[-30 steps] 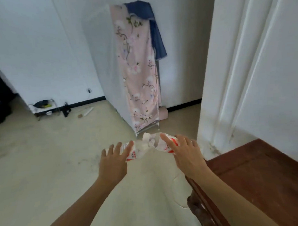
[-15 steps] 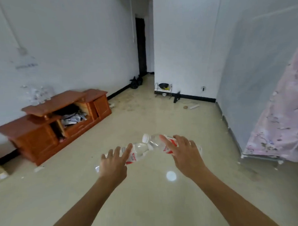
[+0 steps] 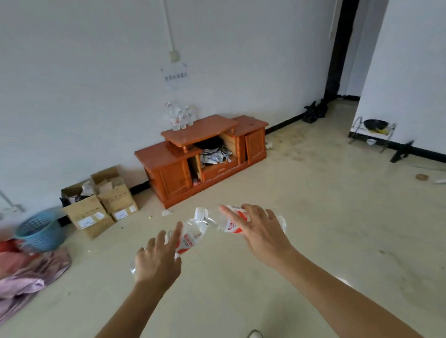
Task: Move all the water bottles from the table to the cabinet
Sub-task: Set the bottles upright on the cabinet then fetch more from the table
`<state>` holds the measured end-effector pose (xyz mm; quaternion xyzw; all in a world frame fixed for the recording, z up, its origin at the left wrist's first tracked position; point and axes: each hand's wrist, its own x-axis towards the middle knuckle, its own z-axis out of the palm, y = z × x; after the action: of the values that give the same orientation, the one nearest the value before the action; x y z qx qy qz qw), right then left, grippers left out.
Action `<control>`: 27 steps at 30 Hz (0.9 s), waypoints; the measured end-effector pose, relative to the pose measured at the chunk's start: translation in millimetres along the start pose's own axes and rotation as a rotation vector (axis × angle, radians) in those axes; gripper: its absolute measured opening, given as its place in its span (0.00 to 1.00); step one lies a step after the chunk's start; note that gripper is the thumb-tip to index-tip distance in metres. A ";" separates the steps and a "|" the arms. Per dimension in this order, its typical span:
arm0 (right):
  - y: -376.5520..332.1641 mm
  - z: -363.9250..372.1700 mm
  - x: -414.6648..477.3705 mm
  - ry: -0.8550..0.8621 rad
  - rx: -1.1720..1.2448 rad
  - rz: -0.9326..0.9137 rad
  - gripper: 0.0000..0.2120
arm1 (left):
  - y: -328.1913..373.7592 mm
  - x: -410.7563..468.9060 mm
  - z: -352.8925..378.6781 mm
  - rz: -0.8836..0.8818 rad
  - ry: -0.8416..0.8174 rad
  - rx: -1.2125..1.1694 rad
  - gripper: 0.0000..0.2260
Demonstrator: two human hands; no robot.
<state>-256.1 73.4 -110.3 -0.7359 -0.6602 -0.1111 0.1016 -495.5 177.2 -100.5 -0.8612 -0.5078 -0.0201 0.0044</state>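
head view | worn high, looking forward and down | cabinet (image 3: 208,127) across room

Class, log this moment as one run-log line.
carrying | left hand: holds clear plastic water bottle | right hand: holds second clear plastic bottle | orange-brown wooden cabinet: ahead, cluster of bottles on top

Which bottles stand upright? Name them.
The bottle cluster on the cabinet top, by the wall. The left bottle in the left hand and right bottle in the right hand lie tilted.
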 end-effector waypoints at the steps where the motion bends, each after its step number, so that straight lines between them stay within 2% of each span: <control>1: 1.5 16.8 36.1 0.003 0.018 -0.030 0.53 | -11.9 32.3 5.3 -0.009 0.009 0.046 0.41; 4: 13.4 50.4 129.8 0.038 0.041 -0.081 0.53 | -35.0 118.7 9.5 0.012 0.086 0.131 0.41; 10: 54.2 83.4 287.5 0.082 0.066 -0.069 0.54 | -57.3 285.6 -8.7 0.052 0.099 0.275 0.38; 15: 85.5 97.6 407.0 0.075 0.071 -0.057 0.56 | -81.3 404.0 -12.8 0.026 0.091 0.255 0.39; 22: 129.6 160.7 565.0 0.034 0.062 -0.010 0.56 | -122.8 573.2 16.6 0.007 0.079 0.203 0.38; 27: 165.8 204.7 699.2 0.025 -0.004 0.049 0.55 | -151.6 733.9 26.6 0.036 0.083 0.165 0.38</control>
<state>-12.7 779.7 -98.0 -0.7505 -0.6406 -0.1190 0.1108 -272.6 893.2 -100.3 -0.8654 -0.4915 -0.0139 0.0969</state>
